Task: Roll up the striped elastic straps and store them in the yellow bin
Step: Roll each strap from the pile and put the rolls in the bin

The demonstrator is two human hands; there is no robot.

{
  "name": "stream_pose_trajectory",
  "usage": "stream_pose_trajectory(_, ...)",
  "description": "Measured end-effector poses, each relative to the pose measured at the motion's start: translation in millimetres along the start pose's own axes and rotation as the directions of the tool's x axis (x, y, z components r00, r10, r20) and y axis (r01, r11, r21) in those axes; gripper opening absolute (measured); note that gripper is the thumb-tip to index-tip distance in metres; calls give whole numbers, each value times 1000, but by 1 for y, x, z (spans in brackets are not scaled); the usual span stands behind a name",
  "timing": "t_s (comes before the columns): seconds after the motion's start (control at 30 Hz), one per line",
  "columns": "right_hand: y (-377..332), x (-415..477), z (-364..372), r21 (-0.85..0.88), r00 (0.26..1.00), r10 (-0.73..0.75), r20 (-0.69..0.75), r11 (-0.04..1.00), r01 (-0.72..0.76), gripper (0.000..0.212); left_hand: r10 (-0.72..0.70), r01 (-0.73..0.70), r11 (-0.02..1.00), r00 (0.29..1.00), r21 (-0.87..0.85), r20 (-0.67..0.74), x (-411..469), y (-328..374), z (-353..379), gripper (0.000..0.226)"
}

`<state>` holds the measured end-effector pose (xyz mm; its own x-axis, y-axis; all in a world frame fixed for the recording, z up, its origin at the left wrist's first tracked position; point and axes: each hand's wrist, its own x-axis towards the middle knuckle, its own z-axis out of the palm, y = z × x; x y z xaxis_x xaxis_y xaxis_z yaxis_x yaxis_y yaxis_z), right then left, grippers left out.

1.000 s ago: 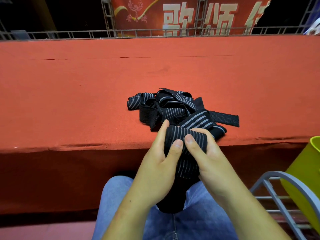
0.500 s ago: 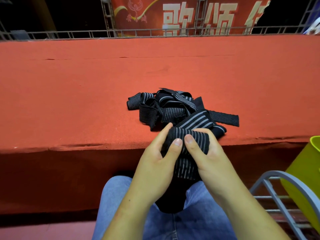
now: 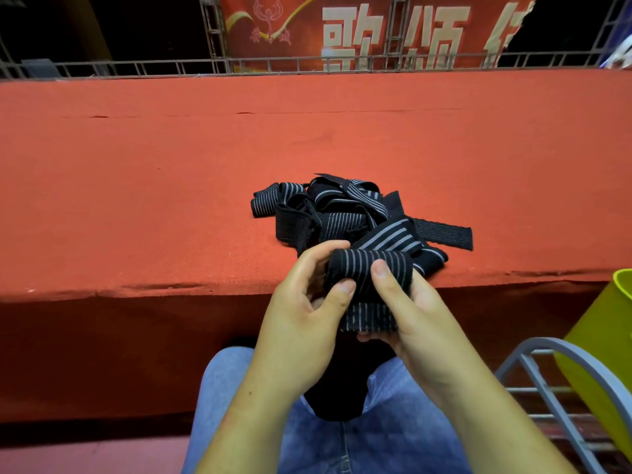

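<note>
1. Where the red carpeted platform [image 3: 171, 234] ends, left hand [image 3: 301, 313] and right hand [image 3: 420, 323] grip a part-rolled striped elastic strap [image 3: 367, 268], thumbs on top, fingers curled behind.
2. Pile of loose straps [image 3: 342, 213] lies just beyond, near that edge; carpet extends leftward.
3. Yellow bin [image 3: 608, 336] stands far right, below the edge, behind a grey frame [image 3: 547, 357].

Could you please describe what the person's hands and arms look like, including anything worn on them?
Both the left hand and the right hand are bare: no gloves, rings or bracelets show. The thumbnails are short and unpainted. The left forearm and the right forearm are bare as far as the frame shows, with no sleeve or watch in view.
</note>
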<state>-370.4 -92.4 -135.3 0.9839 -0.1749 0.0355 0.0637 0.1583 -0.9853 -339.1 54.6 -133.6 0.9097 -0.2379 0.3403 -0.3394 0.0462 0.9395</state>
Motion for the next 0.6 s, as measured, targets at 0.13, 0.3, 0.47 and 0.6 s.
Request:
stream_pose_trajectory(0.13,-2,-1,1,27,1000,15,-11,1000,-15,51,8,-8,1000,1000,13,10,-1,2,0,47)
stream_pose_trajectory(0.3,-2,1,0,55,1000,18,-5,998,-17,47,10,-10,1000,1000,17,15,-1,4,1,53)
stream_pose_trajectory(0.47,0,2,-2,81,1000,-28,-4,996,28,23,-69,72,995,996,-65,53,-3,7,2,53)
stream_pose_trajectory(0.6,1,3,-5,83,999,-35,-7,996,36,16,-97,104,990,992,-94,81,-3,7,2,49)
